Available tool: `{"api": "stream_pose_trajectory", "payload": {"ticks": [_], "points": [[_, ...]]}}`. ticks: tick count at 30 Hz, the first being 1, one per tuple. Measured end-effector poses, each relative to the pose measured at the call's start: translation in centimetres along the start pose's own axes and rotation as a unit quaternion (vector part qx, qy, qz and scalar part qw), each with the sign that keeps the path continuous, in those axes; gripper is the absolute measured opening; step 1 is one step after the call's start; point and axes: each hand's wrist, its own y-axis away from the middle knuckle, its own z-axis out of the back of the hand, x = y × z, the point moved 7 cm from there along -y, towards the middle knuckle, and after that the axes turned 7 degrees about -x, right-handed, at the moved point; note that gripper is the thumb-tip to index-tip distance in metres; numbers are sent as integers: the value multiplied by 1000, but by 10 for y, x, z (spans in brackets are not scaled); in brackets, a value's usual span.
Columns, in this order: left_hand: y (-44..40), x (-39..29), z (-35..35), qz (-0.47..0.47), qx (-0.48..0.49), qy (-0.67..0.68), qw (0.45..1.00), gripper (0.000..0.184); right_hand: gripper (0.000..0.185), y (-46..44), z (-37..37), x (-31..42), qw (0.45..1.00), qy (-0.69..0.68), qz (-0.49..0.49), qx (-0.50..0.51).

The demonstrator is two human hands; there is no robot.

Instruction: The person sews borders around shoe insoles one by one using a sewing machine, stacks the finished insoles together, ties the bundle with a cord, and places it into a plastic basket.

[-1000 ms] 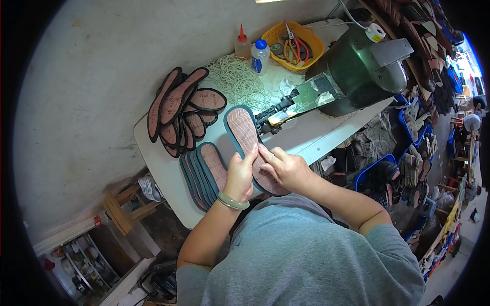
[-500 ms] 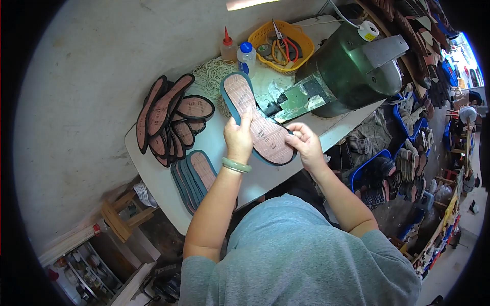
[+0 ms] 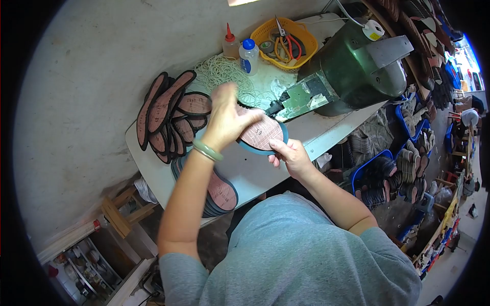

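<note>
Above the white table (image 3: 258, 176), at the clock's centre: blue-edged insole (image 3: 263, 133), marked face up, held clear of the tabletop.
Left hand (image 3: 228, 116): raised at ten o'clock, motion-blurred, green bangle (image 3: 208, 150) at the wrist; fingers extended toward twelve, cannot tell whether pressed together; thumb spread toward three, overlapping the insole in view, cannot tell whether touching.
Right hand (image 3: 293, 153): at five o'clock, pinching the insole's rim, thumb on top, fingers curled below.
Long axis: roughly eleven to five o'clock; rounded end toward five, opposite end hidden behind the left hand.
Green machine (image 3: 347, 71): at two o'clock, dark tip (image 3: 274, 107) just beside the insole's upper edge.
Insole stack (image 3: 223, 194): at seven o'clock.
Black-edged insoles (image 3: 166, 109): at nine o'clock.
Open room: bare tabletop at six o'clock, reaching the near edge.
</note>
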Motion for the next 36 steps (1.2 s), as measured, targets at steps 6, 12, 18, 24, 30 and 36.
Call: {"api": "stream_pose_trajectory", "payload": {"ticks": [6, 12, 18, 24, 30, 36], "points": [[-16, -7, -17, 9, 302, 169, 938, 38, 31, -17, -3, 11, 999, 31, -10, -40], [8, 7, -10, 147, 228, 199, 942, 37, 39, -27, -3, 29, 992, 109, -3, -67], [40, 11, -8, 190, 103, 183, 959, 40, 40, -27, -2, 41, 977, 190, 38, -87], [54, 0, -11, 223, 52, 190, 955, 46, 37, -15, 1, 40, 968, 210, 124, -61], [59, -5, -19, 268, 68, 149, 949, 57, 27, 32, 8, -28, 976, 199, 83, 10], [47, -12, -1, 227, 26, -33, 973, 67, 27, 44, 18, -14, 970, 201, 131, -34]]}}
